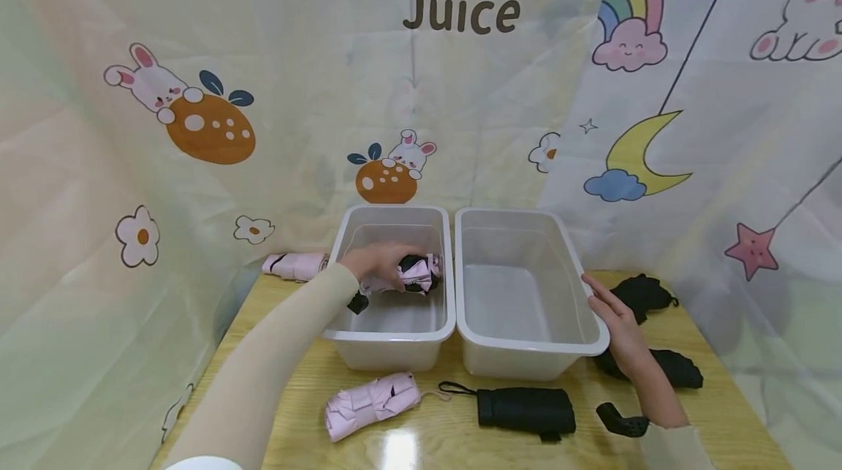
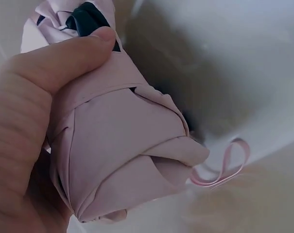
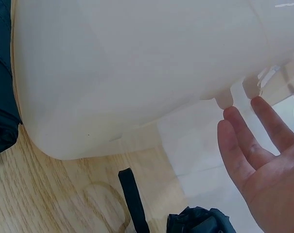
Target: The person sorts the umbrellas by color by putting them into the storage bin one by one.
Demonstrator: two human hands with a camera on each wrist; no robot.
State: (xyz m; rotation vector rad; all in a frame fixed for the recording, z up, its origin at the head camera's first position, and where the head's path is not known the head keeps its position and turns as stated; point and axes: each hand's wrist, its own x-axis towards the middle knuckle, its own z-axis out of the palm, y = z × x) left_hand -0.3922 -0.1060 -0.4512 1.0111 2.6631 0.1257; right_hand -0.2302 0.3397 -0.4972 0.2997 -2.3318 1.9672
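Note:
Reaching into the left white bin (image 1: 388, 336), my left hand (image 1: 384, 263) grips a folded pink umbrella (image 2: 122, 141). The thumb lies over its cloth near a dark patch, and a thin pink wrist loop (image 2: 241, 145) trails from the far end. In the head view the bundle shows pink and black just beyond the fingers. My right hand (image 1: 621, 327) is at the right side of the right white bin (image 1: 533, 346). Its fingers are extended, with the fingertips (image 3: 230, 112) right at the outer wall under the rim in the right wrist view.
In front of the bins lie a pink folded umbrella (image 1: 371, 406) and a black one (image 1: 526, 410). Two more black umbrellas, one nearer (image 1: 677, 369) and one farther back (image 1: 641, 294), lie right of the bins. Another pink umbrella (image 1: 296, 265) is behind the left bin's side. A printed curtain (image 1: 473, 112) surrounds the table.

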